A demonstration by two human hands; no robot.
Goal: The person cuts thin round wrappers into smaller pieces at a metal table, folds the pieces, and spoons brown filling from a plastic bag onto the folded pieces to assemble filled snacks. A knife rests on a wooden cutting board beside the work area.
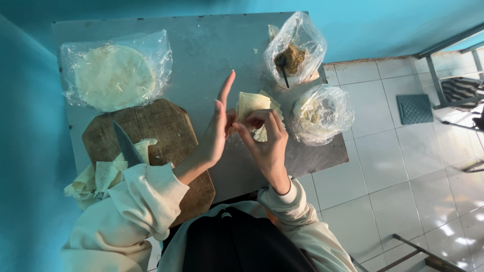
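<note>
Overhead, the right hand (267, 143) pinches a thin pastry sheet (250, 104). Left hand (216, 132) steadies it, fingers straight and loosely together. It looks light, floppy, tearable; best held by edges.

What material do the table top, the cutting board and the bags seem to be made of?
Table top: probably metal, dull grey sheen with scuffs. Cutting board: wood, worn brown, visible grain. Bags: thin clear plastic, crinkled and glossy.

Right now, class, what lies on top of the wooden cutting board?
On the wooden cutting board lie a knife and pale dough trimmings at its left edge. The left sleeve covers the board's near part, so anything there is hidden.
</note>
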